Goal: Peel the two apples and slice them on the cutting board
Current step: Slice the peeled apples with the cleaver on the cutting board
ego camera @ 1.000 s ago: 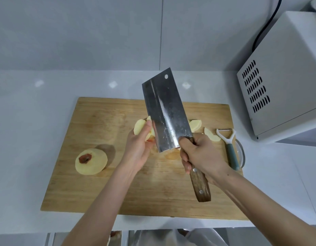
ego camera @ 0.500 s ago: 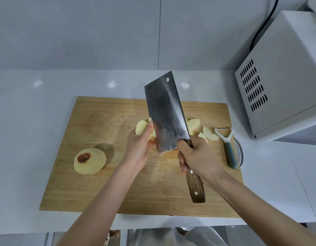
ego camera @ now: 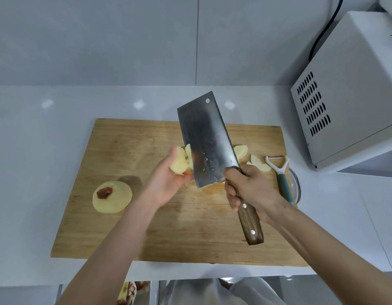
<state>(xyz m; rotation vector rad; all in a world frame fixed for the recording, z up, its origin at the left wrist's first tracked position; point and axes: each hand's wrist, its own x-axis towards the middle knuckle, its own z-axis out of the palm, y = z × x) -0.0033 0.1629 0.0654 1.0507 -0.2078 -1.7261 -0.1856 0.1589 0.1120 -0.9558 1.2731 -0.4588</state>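
A wooden cutting board [ego camera: 129,150] lies on the white counter. My left hand [ego camera: 163,182] holds a peeled apple piece [ego camera: 179,161] above the board, its core facing up. My right hand [ego camera: 247,187] grips the wooden handle of a cleaver [ego camera: 207,139], whose wide blade stands tilted right beside the piece and hides part of it. A whole peeled apple [ego camera: 112,197] with a red patch on top sits at the board's left. Cut apple slices [ego camera: 256,162] lie behind the blade at the board's right.
A white and teal peeler [ego camera: 281,177] lies at the board's right edge, over the rim of a glass dish [ego camera: 297,188]. A white microwave [ego camera: 353,91] with a black cable stands at the far right. Peels show in a bin below the counter edge [ego camera: 129,291].
My left hand has turned the apple piece so its cut face and core show. The cleaver has shifted slightly right and its handle dropped lower.
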